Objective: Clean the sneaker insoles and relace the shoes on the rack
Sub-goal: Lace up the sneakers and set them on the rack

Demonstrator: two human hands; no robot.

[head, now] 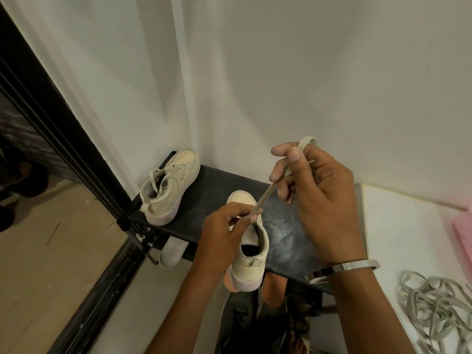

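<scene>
Far left: black metal door frame (51, 118) slanting down across tan floor (51, 264). Just right of it, on the back left corner of the dark flat-topped shoe rack (283, 231), cream low-top sneaker with pale pink sole (168, 186), toe toward the white wall (281, 72), laces loose and partly threaded. Below the rack's left edge, pale insole-shaped piece (171, 252) sticking out from under the top shelf; cannot tell what it rests on.

Near the rack's front middle, second cream sneaker with pink heel sole (249, 251), heel toward the camera, opening dark and unlaced. Left hand (226, 229) over its tongue area, fingers curled, thumb and forefinger pinching the lower end of a flat beige shoelace (265, 195). Lace drawn taut, rising up and to the right.

Right hand (316, 190) raised above the rack, fingers curled round the lace's upper part, loop of it poking out above the knuckles. Silver metal bangle (342, 269) on the right wrist.

Further right, white flat surface (398, 238) touching the rack's side, with a tangled heap of grey flat laces (436, 310) on it. At the far right edge, pink object (464, 233), mostly out of view.
</scene>
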